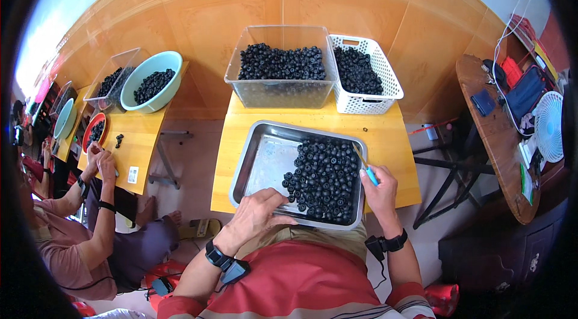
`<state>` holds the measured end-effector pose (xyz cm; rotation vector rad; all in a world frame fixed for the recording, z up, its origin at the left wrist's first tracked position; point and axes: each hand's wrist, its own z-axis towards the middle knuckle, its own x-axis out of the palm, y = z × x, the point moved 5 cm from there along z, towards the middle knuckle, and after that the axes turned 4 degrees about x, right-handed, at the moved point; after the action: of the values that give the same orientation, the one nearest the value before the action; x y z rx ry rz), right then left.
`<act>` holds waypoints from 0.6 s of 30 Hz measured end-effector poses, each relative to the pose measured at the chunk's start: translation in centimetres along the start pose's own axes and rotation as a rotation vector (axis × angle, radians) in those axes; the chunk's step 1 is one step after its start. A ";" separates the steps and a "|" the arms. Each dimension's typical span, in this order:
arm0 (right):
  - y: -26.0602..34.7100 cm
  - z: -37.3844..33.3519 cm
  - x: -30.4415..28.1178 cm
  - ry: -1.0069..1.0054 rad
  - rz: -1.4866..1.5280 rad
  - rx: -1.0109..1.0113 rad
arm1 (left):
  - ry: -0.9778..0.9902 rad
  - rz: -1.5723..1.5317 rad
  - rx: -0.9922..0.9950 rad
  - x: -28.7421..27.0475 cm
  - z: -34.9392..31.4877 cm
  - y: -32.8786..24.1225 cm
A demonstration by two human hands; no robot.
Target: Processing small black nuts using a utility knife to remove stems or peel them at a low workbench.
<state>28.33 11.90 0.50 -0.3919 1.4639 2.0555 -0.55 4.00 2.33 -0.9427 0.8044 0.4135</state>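
A shallow steel tray point(256, 153) lies at the near edge of the yellow table. Dark round bead-like pieces point(325, 177), some showing a pale ring or hole, are heaped over its right side. My left hand point(256, 212) reaches over the tray's near left rim; its fingertips are beside the heap, with the thumb apart from them. At the right rim my right hand point(380, 191) grips a slim tool point(371, 176) with a blue handle and a thin yellowish blade, tilted over the pieces. The lower part of the handle is hidden in my fingers.
Behind the tray stand a clear plastic bin point(283, 90) and a white perforated basket point(361, 102), both with dark pieces. One loose piece point(365, 129) lies on the yellow table point(391, 156). At left another person point(90, 222) works by a turquoise basin point(171, 87); a brown table point(481, 120) stands right.
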 end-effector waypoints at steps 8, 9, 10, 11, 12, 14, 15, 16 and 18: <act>-0.9 0.9 0.4 0.011 0.022 -0.032 | -0.052 0.072 -0.114 0.9 1.3 0.9; -1.3 1.2 0.6 0.000 0.032 -0.029 | -0.041 0.041 -0.147 1.1 1.4 1.2; -1.6 1.5 0.7 -0.011 0.044 -0.029 | -0.037 0.042 -0.152 1.4 1.7 1.2; -1.6 1.7 0.9 -0.022 0.063 -0.035 | -0.107 -0.024 -0.216 1.3 2.0 1.4; -1.7 1.8 1.1 -0.019 0.067 -0.031 | -0.178 -0.089 -0.280 1.2 2.3 1.7; -2.2 2.0 1.4 -0.030 0.091 0.000 | -0.152 -0.116 -0.341 1.2 2.9 2.4; -2.4 2.0 1.6 -0.029 0.089 0.005 | -0.170 -0.118 -0.377 1.6 3.0 3.3; -2.9 2.0 1.8 -0.035 0.137 0.020 | -0.189 -0.115 -0.414 1.6 3.2 3.7; -3.4 1.9 2.0 -0.040 0.184 0.040 | -0.097 -0.149 -0.478 1.7 3.7 4.2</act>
<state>28.96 15.05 -2.45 -0.2053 1.5647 2.1597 -0.53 9.34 -0.04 -1.4065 0.5491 0.5291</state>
